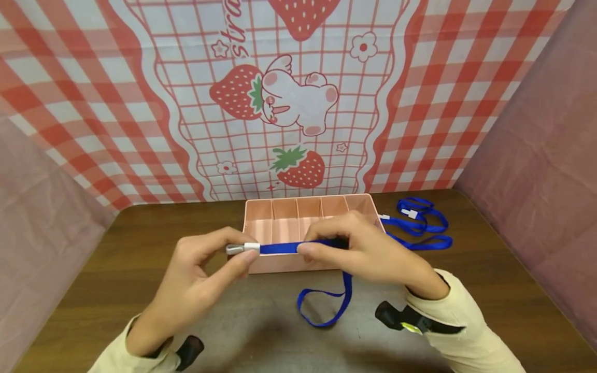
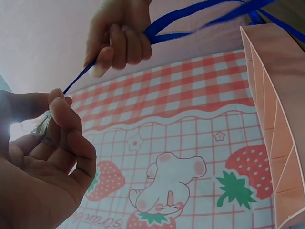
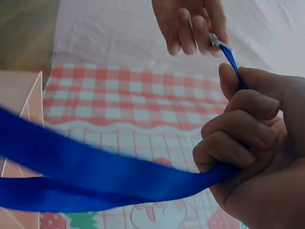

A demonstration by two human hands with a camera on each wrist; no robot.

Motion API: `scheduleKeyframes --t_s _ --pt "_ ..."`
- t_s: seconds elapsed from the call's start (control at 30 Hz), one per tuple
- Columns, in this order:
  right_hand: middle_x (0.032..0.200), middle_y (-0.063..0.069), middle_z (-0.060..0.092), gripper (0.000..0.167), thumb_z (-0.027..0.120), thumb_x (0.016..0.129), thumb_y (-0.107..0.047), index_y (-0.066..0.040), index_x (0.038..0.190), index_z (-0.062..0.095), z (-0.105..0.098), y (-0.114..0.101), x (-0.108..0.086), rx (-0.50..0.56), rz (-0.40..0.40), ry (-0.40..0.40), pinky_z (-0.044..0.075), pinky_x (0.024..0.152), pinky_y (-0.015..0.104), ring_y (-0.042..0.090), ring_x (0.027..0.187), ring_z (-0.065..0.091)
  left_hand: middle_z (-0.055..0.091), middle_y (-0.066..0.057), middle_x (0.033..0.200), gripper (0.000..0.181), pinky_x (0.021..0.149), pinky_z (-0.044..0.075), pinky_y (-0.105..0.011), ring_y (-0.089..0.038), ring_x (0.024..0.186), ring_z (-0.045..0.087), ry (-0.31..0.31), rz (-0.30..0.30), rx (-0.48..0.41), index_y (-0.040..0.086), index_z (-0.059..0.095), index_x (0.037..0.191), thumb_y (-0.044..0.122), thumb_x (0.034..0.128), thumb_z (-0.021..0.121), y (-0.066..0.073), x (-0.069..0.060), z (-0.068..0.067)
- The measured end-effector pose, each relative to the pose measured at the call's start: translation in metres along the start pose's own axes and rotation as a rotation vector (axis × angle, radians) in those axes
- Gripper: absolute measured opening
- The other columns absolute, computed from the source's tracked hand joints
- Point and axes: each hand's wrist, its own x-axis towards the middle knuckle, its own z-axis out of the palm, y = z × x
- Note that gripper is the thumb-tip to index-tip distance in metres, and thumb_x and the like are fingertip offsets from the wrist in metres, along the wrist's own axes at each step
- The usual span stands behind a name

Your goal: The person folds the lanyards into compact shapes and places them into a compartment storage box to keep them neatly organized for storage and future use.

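Observation:
A blue lanyard [image 1: 280, 248] is stretched between my two hands above the front of a pink divided box [image 1: 289, 263]. My left hand [image 1: 200, 282] pinches the lanyard's white clip end [image 1: 252, 247] between thumb and index finger. With thumb and fingers curled round the blue strap, my right hand [image 1: 359, 251] grips it a short way along. The strap's loose loop [image 1: 322, 325] hangs below the right hand in the head view. In the right wrist view, two lengths of blue strap [image 3: 119, 179] trail out of the curled fingers.
Another blue lanyard [image 1: 422, 228] with white fittings lies in loops on the brown table [image 1: 489, 290], right of the box. Its pink compartments [image 1: 284, 228] face upward behind the hands. A strawberry-patterned cloth [image 1: 298, 103] hangs behind the table.

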Motion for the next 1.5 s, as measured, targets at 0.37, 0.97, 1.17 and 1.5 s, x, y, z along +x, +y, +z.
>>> scheduleKeyframes --t_s 0.37,0.97,1.17,1.5 --pt "0.069 -0.013 0.053 0.02 0.065 0.098 -0.015 -0.029 0.083 0.067 -0.015 0.009 -0.027 -0.048 0.075 0.05 0.039 0.053 0.025 0.007 0.061 0.048 0.063 0.004 0.069 0.024 0.056 0.052 -0.024 -0.009 0.06 0.059 -0.002 -0.036 -0.047 0.009 0.07 0.097 -0.013 0.0869 0.066 -0.006 -0.004 -0.002" --pt "0.067 -0.013 0.047 0.019 0.067 0.096 -0.016 -0.026 0.081 0.067 -0.03 0.026 -0.062 -0.099 0.191 0.073 0.039 0.052 0.025 0.004 0.06 0.043 0.057 0.007 0.067 0.024 0.056 0.049 -0.025 -0.01 0.06 0.056 -0.052 -0.167 0.048 0.017 0.069 0.094 -0.007 0.0912 0.066 -0.024 -0.022 -0.016" --pt "0.068 -0.016 0.046 0.018 0.07 0.094 -0.015 -0.026 0.081 0.065 -0.031 0.035 -0.073 -0.126 0.171 0.065 0.039 0.051 0.023 0.002 0.059 0.043 0.058 0.008 0.068 0.024 0.055 0.049 -0.024 -0.009 0.06 0.057 -0.069 -0.222 0.071 0.018 0.068 0.093 -0.006 0.0918 0.065 -0.029 -0.029 -0.021" --pt "0.066 -0.02 0.047 0.022 0.078 0.088 -0.017 -0.029 0.076 0.063 -0.033 0.05 -0.088 -0.279 0.147 0.152 0.036 0.049 0.017 -0.003 0.057 0.04 0.058 0.006 0.065 0.021 0.049 0.047 -0.026 -0.012 0.057 0.056 -0.034 -0.298 0.08 0.017 0.069 0.094 -0.003 0.0938 0.064 -0.039 -0.036 -0.031"
